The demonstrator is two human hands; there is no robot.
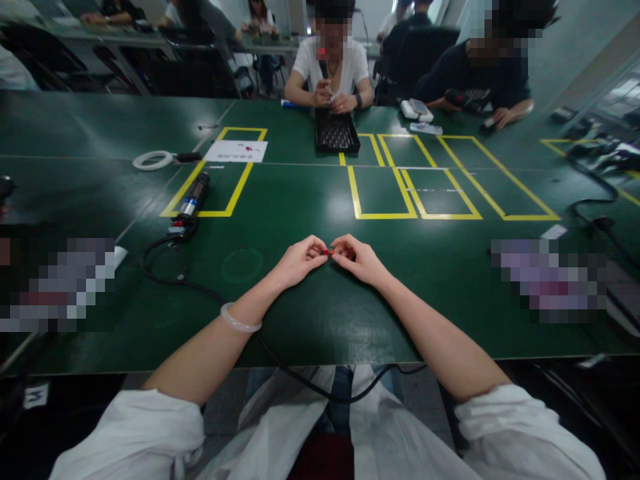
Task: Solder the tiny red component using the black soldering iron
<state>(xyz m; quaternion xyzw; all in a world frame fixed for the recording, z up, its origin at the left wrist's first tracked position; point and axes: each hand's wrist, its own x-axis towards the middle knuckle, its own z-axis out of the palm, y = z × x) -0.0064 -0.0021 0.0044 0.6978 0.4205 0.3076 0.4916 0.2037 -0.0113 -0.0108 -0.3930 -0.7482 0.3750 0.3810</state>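
My left hand (306, 260) and my right hand (356, 257) meet above the middle of the green table (320, 313). Pinched between their fingertips is a small red piece (329, 252), too small for me to tell its kind. Both hands grip it, one at each end, and the fingers cover most of it. A pale translucent bangle (241, 319) circles my left wrist. To the left lies a black cylindrical tool (192, 199) with a cable, apart from my hands.
A black cable (200, 285) runs across the table and over its front edge. Yellow tape outlines (385, 216) mark the far half. Beyond sit a paper sheet (237, 151), a coiled white cable (153, 160) and a black tray (337, 141). Two people work opposite.
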